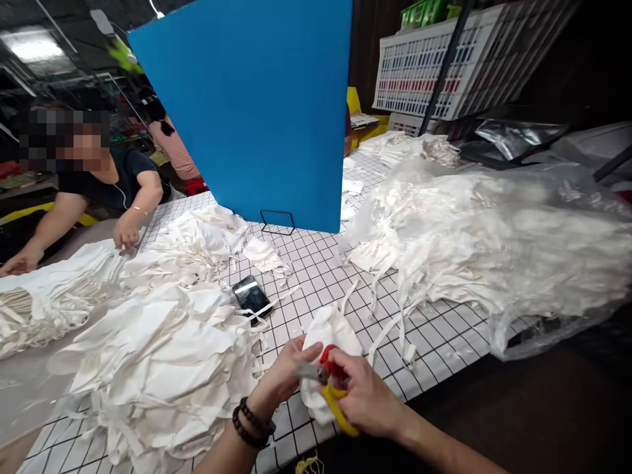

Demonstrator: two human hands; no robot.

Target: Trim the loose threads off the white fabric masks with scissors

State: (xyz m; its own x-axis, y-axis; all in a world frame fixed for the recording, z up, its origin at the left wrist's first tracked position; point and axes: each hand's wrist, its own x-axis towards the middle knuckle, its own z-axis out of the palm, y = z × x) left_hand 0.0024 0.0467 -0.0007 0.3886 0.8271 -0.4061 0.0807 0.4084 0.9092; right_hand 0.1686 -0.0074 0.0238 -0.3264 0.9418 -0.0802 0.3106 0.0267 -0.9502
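Note:
Near the table's front edge, my left hand [286, 368] pinches a white cloth piece [340, 329] with a narrow strap trailing from its top. Scissors [333, 395] with one red and one yellow handle are gripped in my right hand [368, 395]. Their blades point left, across the cloth and close to my left fingers; the blade tips are blurred. Part of the cloth hangs down behind and below the scissors. Left of my hands lies a large heap of white cloth pieces [168, 362].
A clear plastic bag [494, 230] of white pieces spreads over the right side. A black phone [251, 296] lies on the grid-patterned tablecloth [316, 263]. The tall blue board [257, 118] stands behind. A co-worker [108, 178] at the left handles stacked cloth [74, 276].

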